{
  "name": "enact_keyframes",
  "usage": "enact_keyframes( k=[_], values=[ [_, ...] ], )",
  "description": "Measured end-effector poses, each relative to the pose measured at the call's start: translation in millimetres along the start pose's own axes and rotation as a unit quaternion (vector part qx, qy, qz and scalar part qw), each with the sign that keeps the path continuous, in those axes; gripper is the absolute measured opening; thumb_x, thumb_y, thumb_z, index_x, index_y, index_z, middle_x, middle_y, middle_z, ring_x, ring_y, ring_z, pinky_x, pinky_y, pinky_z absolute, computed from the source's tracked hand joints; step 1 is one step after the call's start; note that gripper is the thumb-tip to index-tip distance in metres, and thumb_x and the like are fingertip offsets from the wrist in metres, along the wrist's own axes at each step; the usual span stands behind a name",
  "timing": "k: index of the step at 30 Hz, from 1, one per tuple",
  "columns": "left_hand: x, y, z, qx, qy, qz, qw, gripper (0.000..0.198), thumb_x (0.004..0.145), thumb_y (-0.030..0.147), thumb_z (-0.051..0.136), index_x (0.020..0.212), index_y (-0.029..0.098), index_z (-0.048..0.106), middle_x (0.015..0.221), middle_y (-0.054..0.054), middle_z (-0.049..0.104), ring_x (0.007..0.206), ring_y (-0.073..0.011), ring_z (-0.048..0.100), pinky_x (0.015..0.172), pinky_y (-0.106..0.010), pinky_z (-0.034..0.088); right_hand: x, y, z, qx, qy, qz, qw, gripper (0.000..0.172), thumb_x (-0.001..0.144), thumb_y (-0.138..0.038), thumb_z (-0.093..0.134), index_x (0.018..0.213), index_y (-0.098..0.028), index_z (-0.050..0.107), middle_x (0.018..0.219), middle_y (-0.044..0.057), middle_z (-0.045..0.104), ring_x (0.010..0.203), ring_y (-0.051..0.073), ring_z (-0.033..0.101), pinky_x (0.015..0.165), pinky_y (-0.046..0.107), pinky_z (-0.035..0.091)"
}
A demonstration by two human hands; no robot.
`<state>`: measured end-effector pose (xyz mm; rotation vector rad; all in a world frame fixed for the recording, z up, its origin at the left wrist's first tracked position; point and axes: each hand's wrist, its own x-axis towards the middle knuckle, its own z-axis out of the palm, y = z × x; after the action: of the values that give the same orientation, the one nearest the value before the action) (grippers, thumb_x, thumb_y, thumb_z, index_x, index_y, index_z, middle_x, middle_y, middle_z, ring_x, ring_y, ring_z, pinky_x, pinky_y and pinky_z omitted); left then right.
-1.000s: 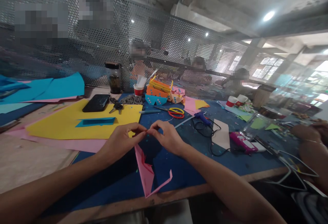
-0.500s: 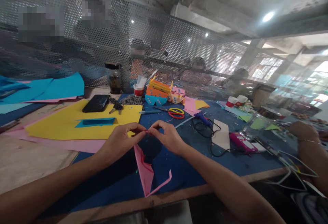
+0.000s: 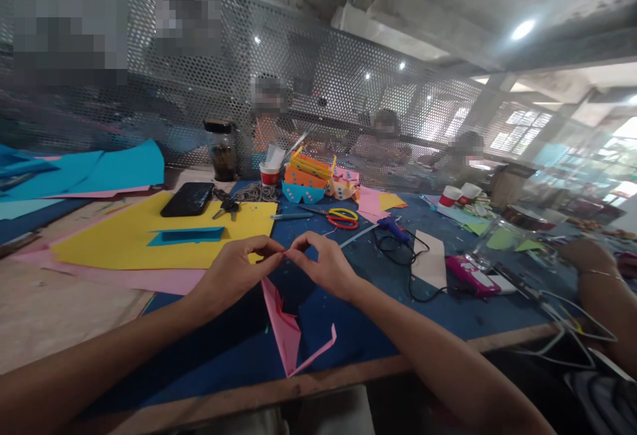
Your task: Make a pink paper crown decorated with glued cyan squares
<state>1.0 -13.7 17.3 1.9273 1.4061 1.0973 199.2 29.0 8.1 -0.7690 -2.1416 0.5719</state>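
Note:
Pinched fingers of my left hand (image 3: 249,259) meet those of my right hand (image 3: 326,266) above the blue tabletop. Whatever is between the fingertips is too small to make out. Just under my left hand is a folded pink paper piece (image 3: 284,329), with a narrow bent strip at its lower end near the table edge. Its upper end goes behind my left hand, and I cannot tell whether that hand holds it. To the left, a folded blue paper strip (image 3: 188,236) lies on a yellow sheet (image 3: 114,243).
Beyond my hands lie scissors (image 3: 343,218), keys (image 3: 227,205), a phone (image 3: 186,199) and decorated paper pieces (image 3: 303,191). A blue glue gun (image 3: 393,228) with a black cord is to the right, near a glass jar (image 3: 490,243). Another person's hand (image 3: 590,256) is at the far right.
The pink paper piece has shifted slightly up and to the right. Both hands stay pinched together in nearly the same place.

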Motion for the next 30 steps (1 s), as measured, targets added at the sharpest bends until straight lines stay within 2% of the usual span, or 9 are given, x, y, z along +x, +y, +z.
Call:
enact_keyframes(
  k=[7, 9, 13, 16, 19, 24, 30],
  values=[
    [-2.4, -0.9, 1.4, -0.005, -0.005, 0.001, 1.0, 0.023, 0.085, 0.04, 0.063, 0.085, 0.021, 0.074, 0.083, -0.002, 0.076, 0.084, -0.0227, 0.068, 0.076, -0.028, 0.048, -2.9, -1.8, 3.0, -0.11, 0.012, -0.042, 0.993, 0.011, 0.094, -0.028, 0.062, 0.088, -0.019, 0.064, 0.085, 0.002, 0.069, 0.083, 0.017, 0.061, 0.082, 0.03, 0.039],
    [-2.2, 0.4, 0.9, -0.006, -0.004, -0.001, 1.0, 0.024, 0.085, 0.042, 0.063, 0.085, 0.021, 0.074, 0.082, -0.001, 0.076, 0.082, -0.0227, 0.068, 0.075, -0.028, 0.048, -2.8, -2.0, 0.8, -0.086, 0.007, -0.034, 0.996, 0.013, 0.096, -0.03, 0.061, 0.089, -0.019, 0.064, 0.086, 0.002, 0.07, 0.084, 0.017, 0.061, 0.082, 0.029, 0.04],
    [-0.9, 3.0, -0.6, -0.017, 0.0, -0.007, 1.0, 0.028, 0.084, 0.047, 0.064, 0.086, 0.021, 0.075, 0.083, -0.002, 0.077, 0.082, -0.023, 0.069, 0.074, -0.028, 0.048, -1.0, -2.4, -3.8, 0.022, -0.019, 0.013, 1.0, 0.028, 0.103, -0.032, 0.045, 0.089, -0.02, 0.066, 0.088, 0.001, 0.07, 0.084, 0.014, 0.063, 0.078, 0.024, 0.043],
    [-0.1, 2.4, -1.0, -0.019, 0.005, -0.009, 1.0, 0.027, 0.084, 0.047, 0.065, 0.086, 0.021, 0.075, 0.083, -0.001, 0.077, 0.082, -0.0229, 0.068, 0.074, -0.028, 0.048, 0.1, -2.4, -3.1, 0.052, -0.01, 0.027, 0.998, 0.021, 0.099, -0.033, 0.054, 0.091, -0.019, 0.066, 0.088, 0.0, 0.07, 0.085, 0.014, 0.064, 0.079, 0.023, 0.045],
    [0.4, 0.0, -0.5, -0.016, 0.002, -0.005, 1.0, 0.025, 0.084, 0.045, 0.065, 0.086, 0.022, 0.075, 0.083, -0.001, 0.076, 0.082, -0.0229, 0.068, 0.075, -0.029, 0.048, -0.3, -1.3, 0.5, 0.036, 0.006, 0.027, 0.999, 0.016, 0.094, -0.033, 0.064, 0.089, -0.018, 0.066, 0.085, 0.0, 0.07, 0.081, 0.014, 0.064, 0.077, 0.024, 0.045],
    [1.0, -0.5, 1.1, -0.019, -0.005, -0.01, 1.0, 0.027, 0.083, 0.047, 0.066, 0.084, 0.021, 0.076, 0.081, -0.002, 0.076, 0.081, -0.0238, 0.069, 0.075, -0.03, 0.048, -2.0, 1.6, 2.2, -0.044, 0.007, 0.01, 0.999, 0.018, 0.095, -0.035, 0.062, 0.087, -0.019, 0.065, 0.083, 0.001, 0.069, 0.08, 0.016, 0.062, 0.077, 0.027, 0.042],
    [2.5, 2.7, -1.1, -0.035, -0.004, -0.017, 0.999, 0.032, 0.081, 0.052, 0.067, 0.082, 0.022, 0.076, 0.084, -0.003, 0.078, 0.084, -0.025, 0.069, 0.074, -0.029, 0.049, 0.1, 2.4, -3.9, 0.106, -0.03, 0.044, 0.993, 0.034, 0.105, -0.036, 0.04, 0.092, -0.019, 0.067, 0.089, 0.001, 0.069, 0.085, 0.013, 0.064, 0.079, 0.024, 0.046]
  ],
)
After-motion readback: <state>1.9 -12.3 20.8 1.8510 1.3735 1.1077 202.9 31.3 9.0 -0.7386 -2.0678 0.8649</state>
